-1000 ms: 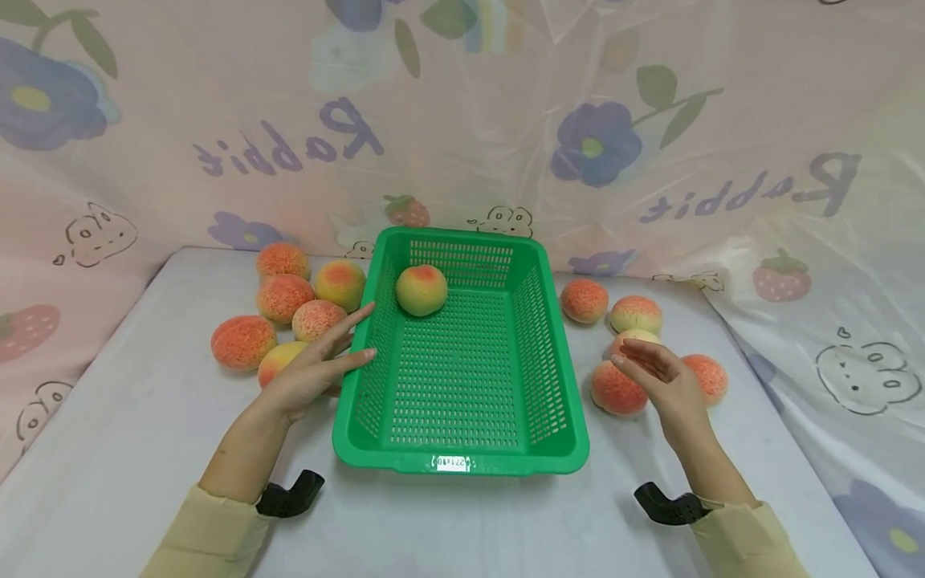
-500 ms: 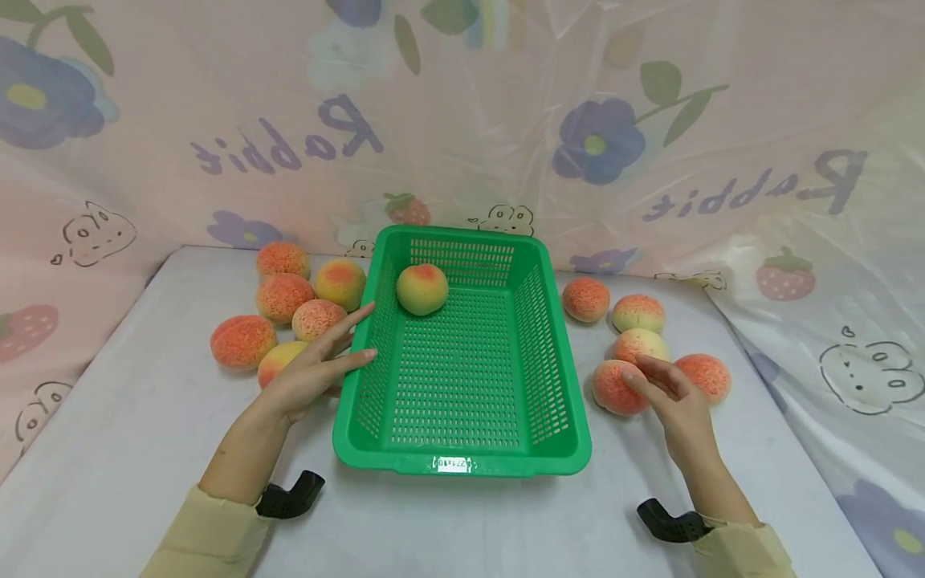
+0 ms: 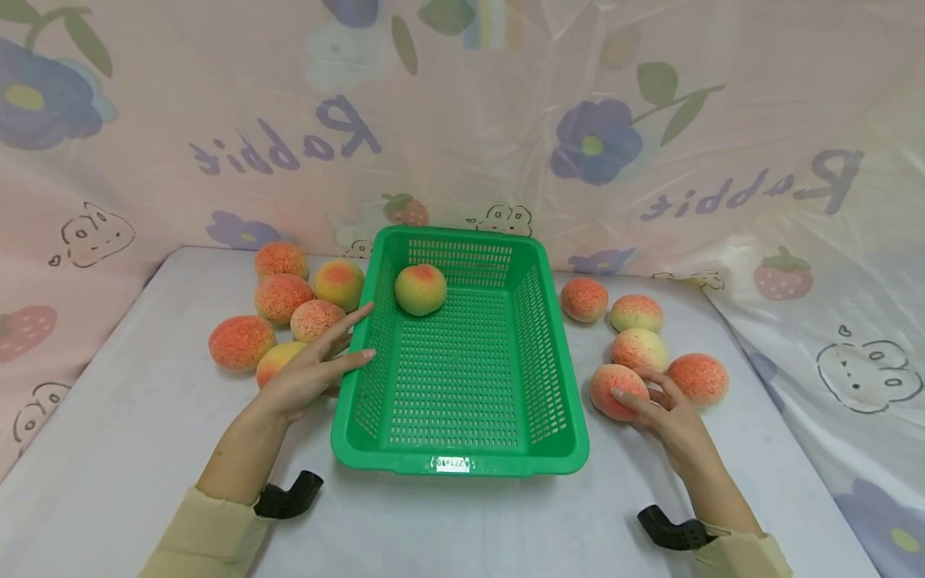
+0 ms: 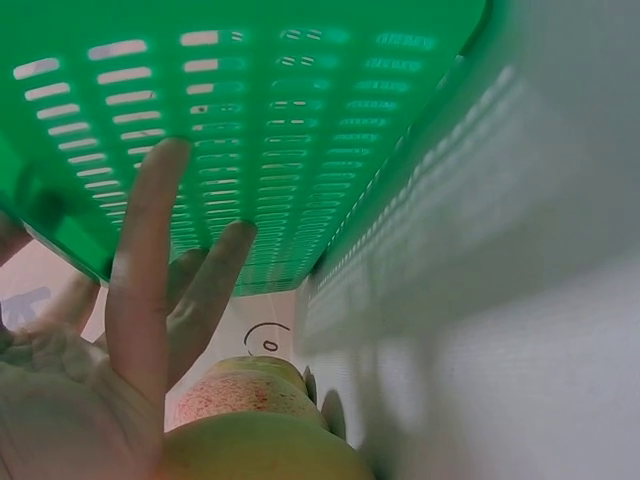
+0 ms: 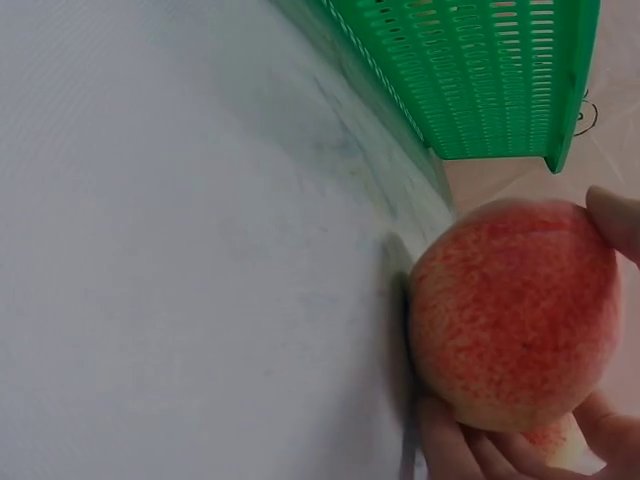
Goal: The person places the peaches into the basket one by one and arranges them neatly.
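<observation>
My right hand grips a reddish peach on the table to the right of the green plastic basket. In the right wrist view the thumb lies on one side of that peach and other fingers curl under it, close to the white table surface. My left hand rests with extended fingers on the basket's left side. From the left wrist, fingertips show against the slotted outer wall. One yellow-red peach sits inside the basket, at its far left corner.
Several peaches cluster on the table left of the basket, one partly behind the left hand. Several more stand to the right, including a pale yellow one and a red one beside the right hand. A printed curtain hangs behind.
My right hand has lowered from above the right-hand peaches and closed its fingers around the nearest reddish one, which has shifted slightly. The left hand and basket stay put.
</observation>
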A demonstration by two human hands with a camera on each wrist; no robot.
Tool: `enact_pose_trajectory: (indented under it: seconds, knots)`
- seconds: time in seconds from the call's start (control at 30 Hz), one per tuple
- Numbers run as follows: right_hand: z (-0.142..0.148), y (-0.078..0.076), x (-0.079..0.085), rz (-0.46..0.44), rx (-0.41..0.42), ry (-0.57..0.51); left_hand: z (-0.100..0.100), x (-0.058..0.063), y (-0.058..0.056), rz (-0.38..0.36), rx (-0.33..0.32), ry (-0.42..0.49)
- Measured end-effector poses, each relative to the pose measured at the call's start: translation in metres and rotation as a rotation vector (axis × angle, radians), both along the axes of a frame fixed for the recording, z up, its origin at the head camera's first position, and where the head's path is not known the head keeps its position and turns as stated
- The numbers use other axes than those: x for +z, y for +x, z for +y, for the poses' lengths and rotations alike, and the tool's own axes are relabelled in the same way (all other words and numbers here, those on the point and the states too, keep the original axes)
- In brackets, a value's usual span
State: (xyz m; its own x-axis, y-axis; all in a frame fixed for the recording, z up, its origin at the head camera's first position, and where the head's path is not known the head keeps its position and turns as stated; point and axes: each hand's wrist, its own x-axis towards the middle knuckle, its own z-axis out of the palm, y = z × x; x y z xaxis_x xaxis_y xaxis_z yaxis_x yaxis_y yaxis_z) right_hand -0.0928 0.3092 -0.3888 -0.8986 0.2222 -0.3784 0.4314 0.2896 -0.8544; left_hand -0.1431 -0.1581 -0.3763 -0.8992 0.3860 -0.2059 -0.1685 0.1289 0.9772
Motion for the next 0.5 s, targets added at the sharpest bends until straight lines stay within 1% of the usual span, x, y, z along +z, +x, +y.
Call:
enact_pose_trajectory:
  seconds: [0.13, 0.23, 0.4, 0.5]
  knots:
    - [-0.0007, -0.0003, -0.0009, -0.001, 0.016, -0.019, -0.0004, 0.0011, 0.0008, 0.003, 0.002, 0.001]
    - [-0.0010, -0.0001, -0.0020, -0.002, 0.016, -0.036, -0.0004, 0.0018, 0.0012, 0.000, 0.003, 0.001]
    - [0.0004, 0.0009, -0.0035, 0.023, 0.013, -0.065, -0.0001, 0.0019, 0.0006, -0.005, -0.002, 0.004]
    - [0.0012, 0.0008, -0.0021, 0.026, 0.010, -0.072, -0.0002, 0.0018, 0.0002, -0.006, -0.005, 0.006]
